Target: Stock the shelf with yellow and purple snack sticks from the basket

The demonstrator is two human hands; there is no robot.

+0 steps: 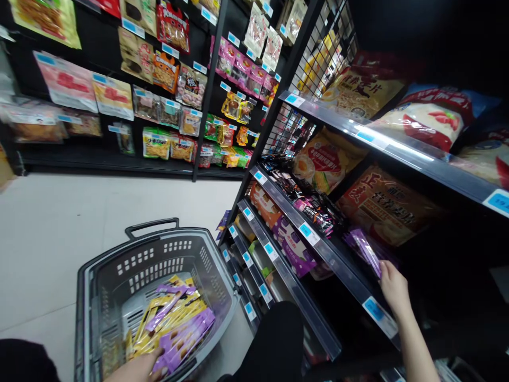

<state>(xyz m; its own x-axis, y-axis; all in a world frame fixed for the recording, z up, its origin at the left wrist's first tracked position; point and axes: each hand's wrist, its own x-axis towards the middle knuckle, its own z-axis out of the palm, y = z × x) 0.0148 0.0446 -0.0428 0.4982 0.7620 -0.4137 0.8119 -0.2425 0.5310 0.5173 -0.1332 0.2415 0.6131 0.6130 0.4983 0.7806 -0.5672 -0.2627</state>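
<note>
At the right, my right hand pinches shiny purple stick packets at their near end, at the front of a shelf. Dark and pink packets lie in a heap farther along that shelf. My left hand is low inside a grey shopping basket, closed on the edge of a bundle of purple stick packets. Its fingers beneath the bundle are hidden. Under and beside it lie yellow stick packets and a few loose purple ones.
Clear-fronted shelf edges with blue price tags run along the right. Large cereal bags stand behind the packets, and purple cartons sit one level below. Hanging snack bags fill the far rack. My dark-clothed knee is between basket and shelves.
</note>
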